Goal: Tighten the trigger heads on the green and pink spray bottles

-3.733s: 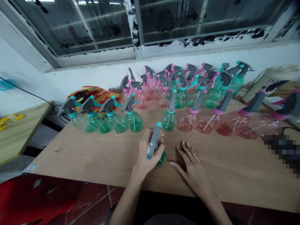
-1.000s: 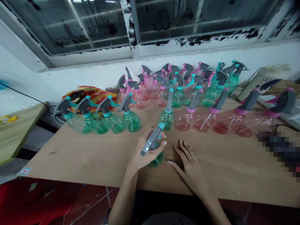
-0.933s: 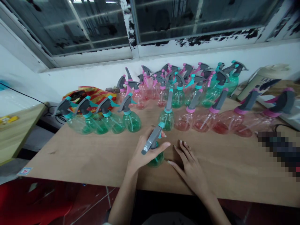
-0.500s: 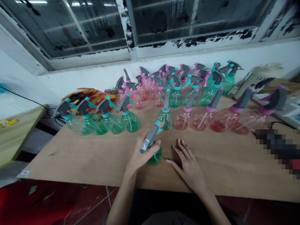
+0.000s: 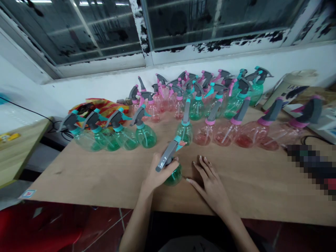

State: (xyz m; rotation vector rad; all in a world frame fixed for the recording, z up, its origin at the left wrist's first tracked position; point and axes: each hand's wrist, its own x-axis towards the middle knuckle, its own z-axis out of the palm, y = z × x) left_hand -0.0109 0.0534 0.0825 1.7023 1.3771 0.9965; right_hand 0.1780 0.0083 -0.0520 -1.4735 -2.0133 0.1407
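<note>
My left hand is wrapped round the neck of a green spray bottle that stands at the front of the table. Its grey and teal trigger head points away from me and to the right. To the right of that bottle, my right hand lies on the table with its fingers spread, holding nothing. The thumb tip is close to the bottle's base. Just beyond the held bottle stands another green spray bottle with a teal collar.
Four-odd green bottles, several in all, line up at the left. Several pink spray bottles form a row at the right. A mixed cluster stands behind, near the wall. A red-yellow bag, a beige container and a red chair are around.
</note>
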